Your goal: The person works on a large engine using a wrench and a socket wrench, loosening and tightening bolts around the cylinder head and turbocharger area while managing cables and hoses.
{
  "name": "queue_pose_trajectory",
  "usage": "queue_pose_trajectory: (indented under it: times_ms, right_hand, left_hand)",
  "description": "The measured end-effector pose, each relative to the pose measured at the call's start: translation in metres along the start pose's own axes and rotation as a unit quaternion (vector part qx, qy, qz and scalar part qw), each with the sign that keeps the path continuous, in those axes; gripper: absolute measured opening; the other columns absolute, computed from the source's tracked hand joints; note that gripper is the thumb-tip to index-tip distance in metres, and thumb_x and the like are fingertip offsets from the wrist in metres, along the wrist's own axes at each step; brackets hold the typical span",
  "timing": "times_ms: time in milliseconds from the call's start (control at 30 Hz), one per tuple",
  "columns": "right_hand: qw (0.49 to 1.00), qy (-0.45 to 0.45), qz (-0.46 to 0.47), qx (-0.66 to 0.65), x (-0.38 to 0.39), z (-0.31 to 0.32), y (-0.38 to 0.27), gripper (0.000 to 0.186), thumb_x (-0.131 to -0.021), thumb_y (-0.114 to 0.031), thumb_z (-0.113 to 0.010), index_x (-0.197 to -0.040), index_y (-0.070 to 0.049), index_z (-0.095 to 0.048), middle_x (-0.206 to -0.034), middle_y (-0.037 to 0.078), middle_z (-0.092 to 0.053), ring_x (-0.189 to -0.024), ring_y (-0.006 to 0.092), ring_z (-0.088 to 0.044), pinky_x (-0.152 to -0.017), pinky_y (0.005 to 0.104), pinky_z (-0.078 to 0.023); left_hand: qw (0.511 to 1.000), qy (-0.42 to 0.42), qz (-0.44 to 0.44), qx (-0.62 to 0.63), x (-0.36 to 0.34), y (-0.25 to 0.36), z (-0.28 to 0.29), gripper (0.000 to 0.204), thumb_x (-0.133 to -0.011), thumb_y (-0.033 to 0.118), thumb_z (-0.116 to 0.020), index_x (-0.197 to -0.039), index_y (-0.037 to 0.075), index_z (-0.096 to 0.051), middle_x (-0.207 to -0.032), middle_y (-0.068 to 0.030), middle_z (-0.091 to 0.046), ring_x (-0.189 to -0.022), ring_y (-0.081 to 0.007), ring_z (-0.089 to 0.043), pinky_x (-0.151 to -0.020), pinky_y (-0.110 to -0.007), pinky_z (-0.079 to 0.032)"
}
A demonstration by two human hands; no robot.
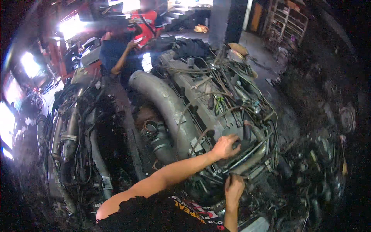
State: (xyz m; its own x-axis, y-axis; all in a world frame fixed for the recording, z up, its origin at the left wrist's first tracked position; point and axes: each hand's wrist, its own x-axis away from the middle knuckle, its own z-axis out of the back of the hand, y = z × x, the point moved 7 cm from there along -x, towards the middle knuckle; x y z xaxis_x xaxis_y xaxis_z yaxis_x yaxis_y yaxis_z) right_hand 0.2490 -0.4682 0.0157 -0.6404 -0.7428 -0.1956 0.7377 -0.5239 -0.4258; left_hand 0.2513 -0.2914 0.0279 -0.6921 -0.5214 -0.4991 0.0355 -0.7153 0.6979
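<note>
In the head view a greasy engine (199, 98) with a big curved metal pipe (162, 96), hoses and cables fills the middle. My left hand (227, 146) rests over its right part with curled fingers, on a small dark piece that I cannot make out, just below a black hose (246, 129). Lower and farther right, my right hand (234, 189) is closed at the lower edge of the engine, beside a metal tube (245, 168); what its fingers hold is hidden. A ribbed duct (162, 149) lies left of my left hand.
A second engine with pipes (71, 127) stands at left. Behind, a person in dark blue (116, 54) extends an arm, and another in red (147, 27) stands farther back. A pillar (226, 23) and metal shelving (286, 27) are at the back. Dark parts (317, 181) crowd the right.
</note>
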Motion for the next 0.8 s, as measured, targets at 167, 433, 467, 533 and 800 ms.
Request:
queue_pose_trajectory:
  times_ms: [167,433,467,533,800]
  right_hand:
    - [0.963,0.178,-0.048,-0.195,0.059,0.024,0.032,0.015,-0.075,0.001,-0.06,-0.089,0.003,-0.06,-0.106,0.016,-0.051,-0.089,0.0319,-0.057,-0.077,0.0368,-0.046]
    - [0.877,0.317,-0.181,-0.312,0.093,0.032,0.1,0.017,-0.078,-0.007,-0.063,-0.093,0.002,-0.062,-0.096,0.012,-0.06,-0.089,0.018,-0.057,-0.078,0.0282,-0.045]
    - [0.828,0.349,-0.245,-0.364,0.098,0.029,0.119,0.021,-0.08,-0.007,-0.061,-0.099,0.003,-0.061,-0.092,0.011,-0.061,-0.084,0.0163,-0.058,-0.076,0.0271,-0.045]
    - [0.757,0.384,-0.303,-0.433,0.099,0.024,0.15,0.029,-0.085,-0.01,-0.056,-0.111,0.004,-0.057,-0.084,0.006,-0.064,-0.081,0.0112,-0.056,-0.076,0.0251,-0.044]
    - [0.891,0.275,-0.173,-0.316,-0.029,0.039,0.192,0.031,-0.085,-0.015,-0.056,-0.111,0.002,-0.056,-0.093,0.012,-0.063,-0.081,0.0151,-0.057,-0.078,0.0272,-0.042]
  left_hand:
    - [0.999,-0.031,0.009,-0.021,-0.003,-0.011,-0.014,0.03,-0.068,0.018,-0.065,-0.091,-0.001,-0.059,-0.092,-0.0205,-0.059,-0.086,-0.0371,-0.058,-0.076,-0.041,-0.047]
    - [0.999,-0.009,-0.048,-0.007,-0.008,-0.001,-0.02,0.021,-0.073,0.012,-0.062,-0.089,0.0,-0.057,-0.088,-0.0194,-0.058,-0.083,-0.0371,-0.056,-0.074,-0.041,-0.045]
    - [0.999,-0.018,-0.044,-0.001,-0.009,0.001,-0.02,0.02,-0.073,0.011,-0.061,-0.089,0.0,-0.057,-0.087,-0.0187,-0.058,-0.082,-0.0367,-0.056,-0.073,-0.041,-0.045]
    - [0.999,-0.007,-0.053,0.001,-0.009,0.006,-0.018,0.019,-0.073,0.01,-0.06,-0.089,0.0,-0.058,-0.087,-0.0183,-0.059,-0.082,-0.0365,-0.056,-0.073,-0.041,-0.045]
    - [0.999,-0.015,-0.031,-0.008,-0.005,-0.001,-0.01,0.032,-0.07,0.021,-0.065,-0.093,-0.001,-0.058,-0.094,-0.0201,-0.057,-0.085,-0.0384,-0.057,-0.074,-0.042,-0.047]
